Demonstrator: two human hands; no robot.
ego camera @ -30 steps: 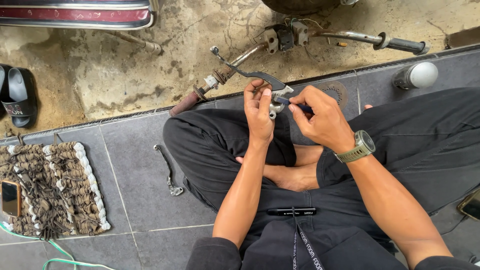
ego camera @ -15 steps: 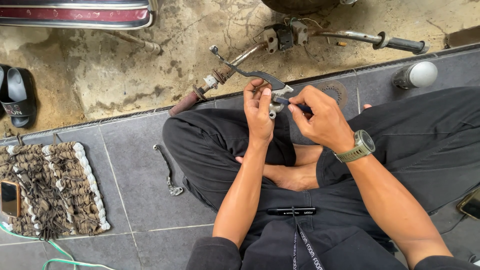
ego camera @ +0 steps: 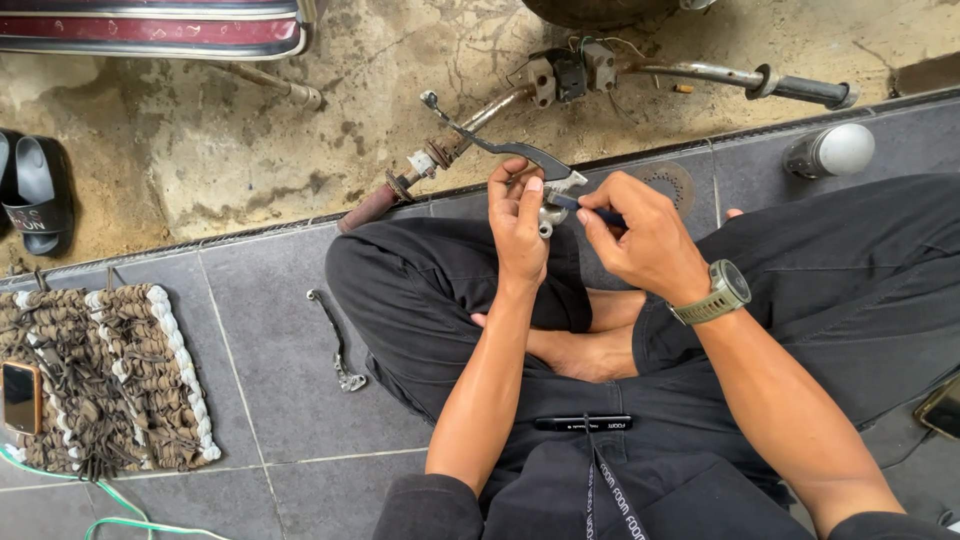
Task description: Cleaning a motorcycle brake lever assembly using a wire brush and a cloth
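Note:
I sit cross-legged on grey floor tiles. My left hand (ego camera: 518,218) grips a metal brake lever assembly (ego camera: 490,140) by its bracket end, the dark lever blade pointing up and left. My right hand (ego camera: 640,238), with a green watch on the wrist, pinches a small dark blue-handled tool (ego camera: 590,208) whose tip meets the bracket beside my left thumb. Both hands hover above my knees.
A handlebar (ego camera: 700,75) with switch housing and grips lies on the dirt ahead. A second small lever (ego camera: 335,345) rests on the tile at left. A woven mat (ego camera: 110,370) holds a phone (ego camera: 20,397). A sandal (ego camera: 35,195), a grey-white can (ego camera: 830,150) and a vehicle's red bumper (ego camera: 150,28) surround me.

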